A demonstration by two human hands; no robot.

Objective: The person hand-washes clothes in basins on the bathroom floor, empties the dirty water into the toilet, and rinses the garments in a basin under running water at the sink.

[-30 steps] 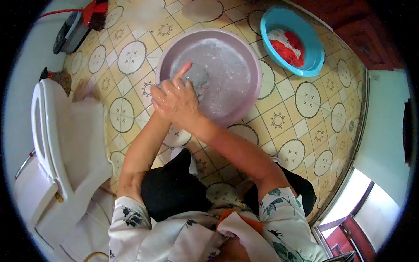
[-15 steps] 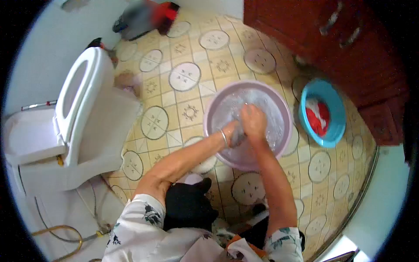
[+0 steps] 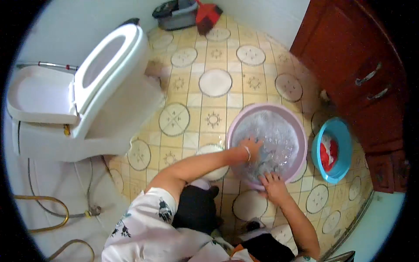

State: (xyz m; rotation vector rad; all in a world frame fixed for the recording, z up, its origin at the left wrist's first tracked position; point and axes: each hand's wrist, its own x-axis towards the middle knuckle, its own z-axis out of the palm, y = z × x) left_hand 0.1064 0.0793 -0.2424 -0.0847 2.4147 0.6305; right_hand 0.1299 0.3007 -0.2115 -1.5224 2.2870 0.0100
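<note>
- Resting the left hand [image 3: 252, 147] in the soapy water [image 3: 265, 120], toward the left side of the pink plastic basin [image 3: 302, 146], with a pale bangle [image 3: 248, 152] showing at the wrist.
- Parting those fingers slightly at the surface but hiding the palm in foam; not being able to tell about any pinch on fabric underneath.
- Laying the right hand [image 3: 276, 187] across the near rim, fingertips pointing inward, loose and parted, closing on nothing visible.
- Locating the wet gray cloth [image 3: 267, 166] in the same basin, partly sunk, beside the left hand and between both hands; losing its outline among suds.
- Judging the step in hand: apparently working the cloth in soapy water, rather than wringing or lifting.
- Judging the next move: seemingly calling for gathering the slack cloth into both hands, with a firm hold on slippery fabric and a steady basin.
- Seeing a sky-blue plastic basin [image 3: 345, 150] just beside on the right, containing red cloth [image 3: 324, 160] and white cloth [image 3: 326, 140], apart from both hands.
</note>
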